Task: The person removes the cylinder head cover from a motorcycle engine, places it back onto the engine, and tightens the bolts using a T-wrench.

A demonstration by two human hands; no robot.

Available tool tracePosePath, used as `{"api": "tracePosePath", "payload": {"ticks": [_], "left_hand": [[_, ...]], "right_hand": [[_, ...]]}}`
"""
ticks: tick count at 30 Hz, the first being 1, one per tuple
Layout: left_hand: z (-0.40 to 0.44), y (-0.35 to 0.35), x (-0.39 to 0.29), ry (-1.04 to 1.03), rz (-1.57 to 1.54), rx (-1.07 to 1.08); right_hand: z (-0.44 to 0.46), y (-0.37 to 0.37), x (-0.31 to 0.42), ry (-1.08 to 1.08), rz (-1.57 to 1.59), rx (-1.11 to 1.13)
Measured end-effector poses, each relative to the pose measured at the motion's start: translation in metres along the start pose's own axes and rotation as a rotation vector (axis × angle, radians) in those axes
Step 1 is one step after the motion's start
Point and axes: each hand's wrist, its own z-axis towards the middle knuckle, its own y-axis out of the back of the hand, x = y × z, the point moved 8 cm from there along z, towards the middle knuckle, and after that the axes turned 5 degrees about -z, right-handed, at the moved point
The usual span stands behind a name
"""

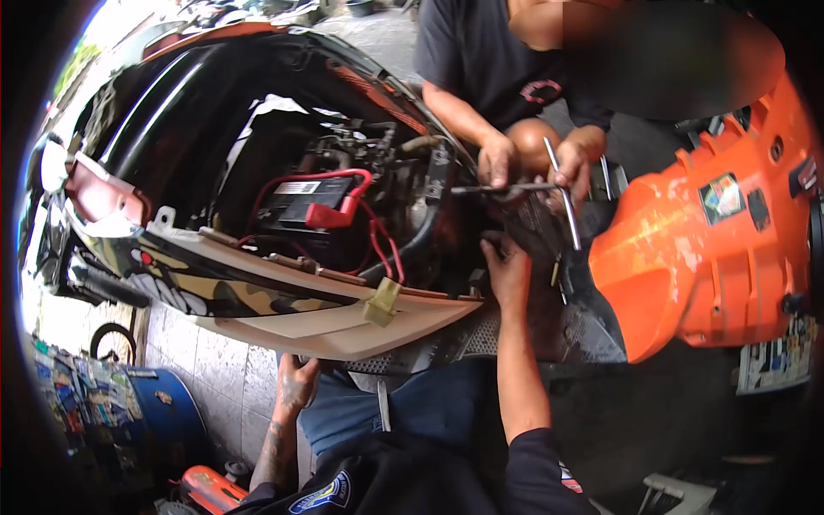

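Observation:
A scooter with its seat area opened up lies across the view, its camouflage side panel [249, 296] facing me. My right hand [509, 270] reaches into the dark gap between the body and the orange front part, thumb apart from the fingers; their tips are partly hidden. Just above it, a co-worker's hands [498, 161] hold a T-handle wrench [563, 197], its shaft pointing into the scooter. Low at the panel's bottom edge, my left hand [298, 384] is closed, and what its fingers grip is hidden.
A battery [305, 206] with red cables sits in the open bay, and a yellowish connector [381, 302] hangs over the panel. The orange bodywork [687, 249] stands at right. A blue drum [167, 399] and an orange object [213, 489] are at lower left.

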Motion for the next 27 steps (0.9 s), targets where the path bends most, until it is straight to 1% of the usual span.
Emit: {"api": "tracePosePath", "payload": {"ticks": [2, 3, 4, 5, 7, 8, 9, 10, 12, 14, 15, 16, 18, 22, 24, 27], "left_hand": [[-0.001, 0.003, 0.015, 0.023, -0.016, 0.014], [0.002, 0.005, 0.018, -0.058, 0.071, 0.039], [0.001, 0.0, 0.017, -0.065, 0.087, 0.068], [-0.001, 0.0, 0.009, -0.142, 0.111, 0.023], [-0.002, 0.001, 0.005, -0.218, 0.166, 0.02], [-0.003, 0.0, -0.002, -0.256, 0.195, 0.016], [-0.002, -0.001, 0.001, -0.129, 0.033, 0.01], [-0.002, -0.003, 0.005, 0.003, -0.125, 0.001], [0.008, 0.009, 0.037, 0.005, -0.128, 0.013], [0.005, 0.013, 0.035, 0.04, -0.175, -0.07], [0.001, 0.011, 0.023, -0.047, 0.013, -0.065], [0.006, 0.014, 0.033, -0.047, 0.02, -0.064], [0.015, 0.024, 0.062, -0.054, -0.155, -0.027], [0.012, 0.02, 0.045, -0.103, -0.187, -0.069], [0.007, 0.015, 0.047, 0.08, -0.243, 0.003], [0.005, 0.014, 0.041, 0.077, -0.206, -0.019]], "right_hand": [[0.002, -0.005, -0.003, 0.041, -0.005, 0.052], [0.008, -0.01, -0.002, 0.079, -0.158, 0.061], [0.017, -0.018, -0.001, 0.114, -0.31, 0.069], [0.022, -0.025, -0.006, 0.118, -0.336, 0.09], [0.036, -0.032, -0.016, 0.108, -0.358, 0.093], [0.037, -0.037, -0.017, 0.143, -0.34, 0.139], [0.038, -0.042, -0.017, 0.188, -0.321, 0.184], [0.036, -0.04, -0.014, 0.171, -0.316, 0.17], [0.031, -0.033, 0.001, 0.141, -0.254, 0.172], [0.029, -0.033, 0.001, 0.143, -0.224, 0.166], [0.03, -0.033, 0.004, 0.175, -0.206, 0.169], [0.032, -0.032, 0.005, 0.17, -0.201, 0.168], [0.029, -0.03, 0.013, 0.246, -0.212, 0.151], [0.03, -0.034, 0.007, 0.195, -0.283, 0.193], [0.029, -0.046, -0.002, 0.212, -0.409, 0.236], [0.03, -0.051, -0.011, 0.123, -0.443, 0.272]]}}
